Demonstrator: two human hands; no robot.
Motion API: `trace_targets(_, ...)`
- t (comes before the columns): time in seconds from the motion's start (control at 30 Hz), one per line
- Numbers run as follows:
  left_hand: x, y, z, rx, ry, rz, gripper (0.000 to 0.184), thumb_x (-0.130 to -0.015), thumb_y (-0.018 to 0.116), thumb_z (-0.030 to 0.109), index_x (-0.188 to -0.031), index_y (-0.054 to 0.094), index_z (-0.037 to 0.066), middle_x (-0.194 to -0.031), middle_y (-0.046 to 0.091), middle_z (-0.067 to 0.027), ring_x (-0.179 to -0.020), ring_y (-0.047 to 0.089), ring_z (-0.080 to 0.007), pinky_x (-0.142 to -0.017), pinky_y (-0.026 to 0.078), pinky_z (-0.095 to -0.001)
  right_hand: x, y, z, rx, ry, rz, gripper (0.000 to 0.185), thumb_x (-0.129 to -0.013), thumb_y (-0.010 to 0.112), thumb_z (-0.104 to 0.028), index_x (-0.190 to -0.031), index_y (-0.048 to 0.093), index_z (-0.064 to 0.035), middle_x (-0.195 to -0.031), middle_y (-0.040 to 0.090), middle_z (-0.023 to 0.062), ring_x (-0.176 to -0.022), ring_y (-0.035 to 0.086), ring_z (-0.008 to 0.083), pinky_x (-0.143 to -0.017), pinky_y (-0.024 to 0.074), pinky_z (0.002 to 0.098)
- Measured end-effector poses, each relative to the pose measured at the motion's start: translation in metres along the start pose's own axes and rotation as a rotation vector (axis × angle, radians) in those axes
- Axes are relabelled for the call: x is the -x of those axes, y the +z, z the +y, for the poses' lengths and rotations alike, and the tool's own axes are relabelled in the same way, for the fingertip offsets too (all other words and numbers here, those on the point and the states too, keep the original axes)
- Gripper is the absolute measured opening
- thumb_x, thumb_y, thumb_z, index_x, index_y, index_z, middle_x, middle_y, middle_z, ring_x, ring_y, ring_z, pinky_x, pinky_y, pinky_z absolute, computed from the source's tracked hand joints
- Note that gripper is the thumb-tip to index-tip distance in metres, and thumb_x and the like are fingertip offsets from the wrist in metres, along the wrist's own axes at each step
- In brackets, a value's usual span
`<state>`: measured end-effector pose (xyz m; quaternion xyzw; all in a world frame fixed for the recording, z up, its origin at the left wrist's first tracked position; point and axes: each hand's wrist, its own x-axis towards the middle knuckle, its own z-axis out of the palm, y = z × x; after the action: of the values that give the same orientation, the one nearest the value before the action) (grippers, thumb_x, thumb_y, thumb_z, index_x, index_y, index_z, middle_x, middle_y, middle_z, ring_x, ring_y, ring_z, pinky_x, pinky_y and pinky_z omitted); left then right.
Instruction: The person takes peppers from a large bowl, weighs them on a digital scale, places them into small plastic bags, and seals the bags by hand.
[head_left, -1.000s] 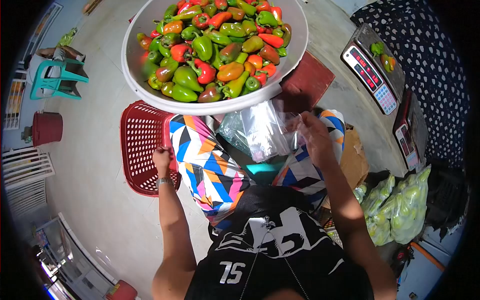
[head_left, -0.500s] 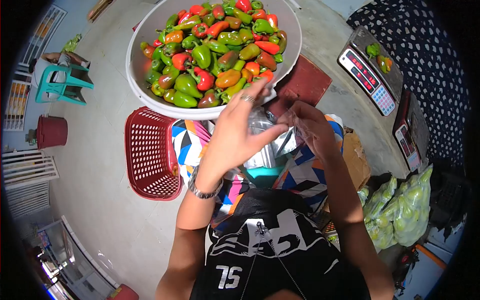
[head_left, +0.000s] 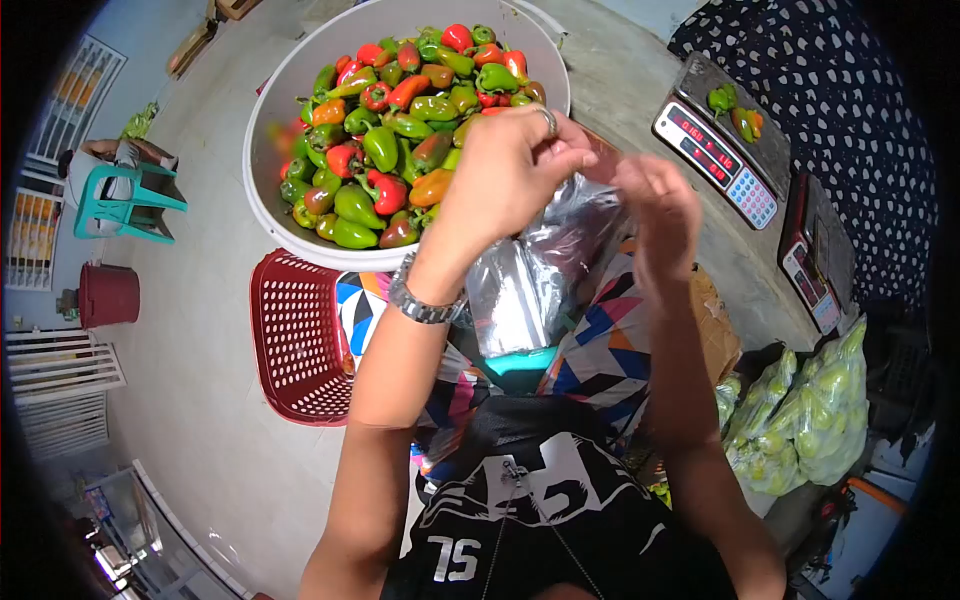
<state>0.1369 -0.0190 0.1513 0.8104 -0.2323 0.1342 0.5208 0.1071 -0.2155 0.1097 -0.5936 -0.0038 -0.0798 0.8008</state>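
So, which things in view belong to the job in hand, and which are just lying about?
Likely the job's own:
left hand and right hand
clear plastic bags under them
basin
peppers in it
lit scale, peppers on top

Apparently just lying about:
dark red bucket, far left
spotted dark cloth, far right

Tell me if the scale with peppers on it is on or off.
On: the scale has red digits lit on its display. A green pepper and an orange-tinged one rest on it.

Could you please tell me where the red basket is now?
In the head view, the red basket is left of centre, just below the pale tub of peppers and beside the person's left leg.
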Motion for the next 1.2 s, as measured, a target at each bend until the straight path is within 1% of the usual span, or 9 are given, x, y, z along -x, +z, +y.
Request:
trace_targets(0.2,-0.007,-0.03,0.03,0.367,-0.381,-0.072,0.014,-0.095,0.076,0.013,-0.1,0.075,0.0,-0.079,0.072,-0.0008,-0.058,0.055,-0.0016,-0.053,0.043,-0.0178,-0.022,0.0,-0.047,0.072,-0.103,-0.055,0.019,-0.095,0.074,-0.014,-0.106,0.07,0.0016,-0.09,0.069,0.0021,-0.078,0.062,0.0086,-0.073,0.0492,0.0232)
trace_targets(0.3,0.008,-0.028,0.02,0.412,-0.34,-0.021,0.012,-0.096,0.074,0.014,-0.099,0.076,0.002,-0.083,0.075,-0.0033,-0.057,0.057,-0.002,-0.052,0.043,-0.0179,-0.021,0.004,-0.054,0.108,-0.1,-0.099,0.015,-0.096,0.073,-0.014,-0.101,0.071,0.0007,-0.089,0.07,0.002,-0.075,0.063,0.0072,-0.07,0.0492,0.0218)
trace_targets(0.33,0.013,-0.021,0.017,0.467,-0.355,0.073,0.012,-0.091,0.079,0.01,-0.092,0.075,-0.001,-0.067,0.059,0.0107,-0.059,0.043,0.002,-0.051,0.031,-0.019,-0.018,0.007,-0.053,0.102,-0.085,-0.106,0.015,-0.097,0.073,-0.014,-0.101,0.071,0.0007,-0.089,0.07,0.002,-0.075,0.063,0.0071,-0.07,0.0495,0.0215)
trace_targets(0.5,0.036,-0.012,0.009,0.603,-0.43,0.118,0.01,-0.086,0.083,0.004,-0.085,0.072,0.003,-0.071,0.063,0.007,-0.061,0.047,0.0016,-0.053,0.034,-0.0176,-0.008,0.016,-0.045,0.196,-0.034,-0.096,0.017,-0.097,0.072,-0.012,-0.106,0.069,0.0021,-0.095,0.071,0.0033,-0.081,0.064,0.0077,-0.075,0.0526,0.0216)
trace_targets(0.67,0.052,0.005,0.01,0.6,-0.468,0.191,0.016,-0.084,0.084,0.003,-0.081,0.068,0.005,-0.071,0.063,0.0063,-0.059,0.05,-0.0001,-0.054,0.036,-0.0177,0.032,0.028,-0.025,0.954,-0.788,0.395,0.041,-0.086,0.085,-0.022,-0.114,0.064,0.0,-0.094,0.067,0.0073,-0.082,0.066,0.0154,-0.079,0.0537,0.0293)
trace_targets(0.9,0.094,0.035,0.006,0.458,-0.506,0.032,0.021,-0.082,0.082,-0.002,-0.082,0.064,0.006,-0.074,0.062,0.0056,-0.065,0.054,-0.002,-0.06,0.045,-0.0191,0.047,0.017,-0.008,0.193,0.338,-0.208,0.029,-0.083,0.087,-0.026,-0.091,0.072,-0.0029,-0.083,0.07,0.0016,-0.076,0.063,0.0083,-0.069,0.0496,0.0271)
trace_targets(1.03,0.129,0.036,-0.012,0.882,-0.685,0.03,0.031,-0.083,0.079,-0.005,-0.074,0.054,0.01,-0.075,0.059,0.0028,-0.066,0.056,-0.006,-0.062,0.049,-0.0229,0.063,-0.009,0.006,0.412,0.418,-0.21,0.02,-0.086,0.081,-0.02,-0.086,0.07,-0.0025,-0.075,0.069,0.0029,-0.072,0.063,0.0101,-0.066,0.0487,0.028)
trace_targets(1.1,0.151,0.043,-0.028,1.026,-0.757,0.142,0.036,-0.084,0.077,-0.007,-0.071,0.049,0.011,-0.075,0.057,0.002,-0.066,0.056,-0.007,-0.062,0.049,-0.0228,0.073,-0.026,0.019,0.689,0.228,-0.146,0.016,-0.087,0.078,-0.016,-0.086,0.069,-0.003,-0.076,0.068,0.0057,-0.071,0.064,0.0154,-0.067,0.05,0.0302)
trace_targets(1.2,0.171,0.048,-0.038,0.695,-0.689,0.221,0.033,-0.079,0.065,-0.018,-0.075,0.046,0.009,-0.083,0.052,0.0027,-0.077,0.053,-0.0071,-0.07,0.044,-0.0219,0.087,-0.022,0.019,0.832,0.073,-0.106,0.008,-0.087,0.073,-0.009,-0.085,0.066,-0.004,-0.086,0.068,0.0108,-0.077,0.066,0.0211,-0.072,0.0519,0.0329)
